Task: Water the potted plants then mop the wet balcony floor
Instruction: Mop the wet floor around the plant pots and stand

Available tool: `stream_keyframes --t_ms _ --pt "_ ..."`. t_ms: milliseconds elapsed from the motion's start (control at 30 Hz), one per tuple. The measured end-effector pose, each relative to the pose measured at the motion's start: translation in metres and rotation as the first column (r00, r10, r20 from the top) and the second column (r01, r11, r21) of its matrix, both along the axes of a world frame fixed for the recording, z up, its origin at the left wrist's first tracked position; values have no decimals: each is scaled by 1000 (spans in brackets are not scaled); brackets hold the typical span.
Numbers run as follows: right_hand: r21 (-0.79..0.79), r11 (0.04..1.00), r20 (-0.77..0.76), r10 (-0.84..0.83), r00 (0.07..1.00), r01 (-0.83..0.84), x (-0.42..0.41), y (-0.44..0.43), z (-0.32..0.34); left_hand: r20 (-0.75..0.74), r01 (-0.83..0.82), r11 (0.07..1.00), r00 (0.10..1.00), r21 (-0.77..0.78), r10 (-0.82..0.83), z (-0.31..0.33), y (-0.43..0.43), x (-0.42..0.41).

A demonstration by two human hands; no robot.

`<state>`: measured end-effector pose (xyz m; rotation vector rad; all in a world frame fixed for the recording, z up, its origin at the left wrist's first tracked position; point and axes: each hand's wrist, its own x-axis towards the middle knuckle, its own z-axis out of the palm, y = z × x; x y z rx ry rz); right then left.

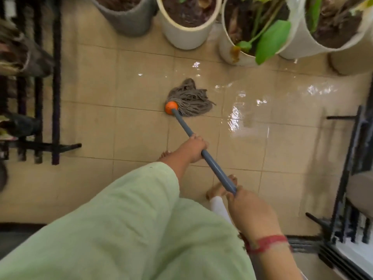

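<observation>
A string mop with a grey head [189,98] and an orange collar [171,107] lies on the beige tiled balcony floor [90,81]. Its grey handle [214,164] runs back toward me. My left hand [193,147] grips the handle partway down, and my right hand [252,213] grips its near end. A shiny puddle of water [252,110] spreads to the right of the mop head. Several potted plants stand along the far edge: a grey pot [125,19], a cream pot [185,31], and a white pot [228,49] with green leaves.
Black metal railings stand at the left [56,81] and right [347,158]. Another white pot [302,41] sits at the far right. My bare feet [220,188] are on the tiles under the handle. Dark items hang on the left railing.
</observation>
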<state>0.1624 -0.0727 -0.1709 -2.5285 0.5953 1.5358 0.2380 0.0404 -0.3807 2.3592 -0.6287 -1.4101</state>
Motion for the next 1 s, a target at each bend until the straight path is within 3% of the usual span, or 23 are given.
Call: stream_keyframes --t_ms 100,267,433,567,700,800,1000 --pt "64 986 74 150 986 -155 30 38 -17 54 -278 960 959 -11 279 0 66 9" --pt "127 915 172 360 917 -383 44 76 -33 177 -656 753 736 -54 654 -22 132 -24" --pt "210 922 197 286 938 -325 47 55 -38 151 -784 620 609 -34 779 -31 118 -46" --pt "201 909 192 328 925 -364 67 14 -30 127 -821 563 551 -94 825 -28 71 -33" --pt "184 933 153 285 946 -311 88 -49 -18 136 -763 626 611 -161 780 -26 7 -10" --pt "154 960 80 225 971 -235 92 -104 -9 115 -656 730 724 -191 680 -25 -52 5" --pt "95 992 5 -88 996 87 70 -222 14 68 -417 878 894 -236 443 -25 -192 24"
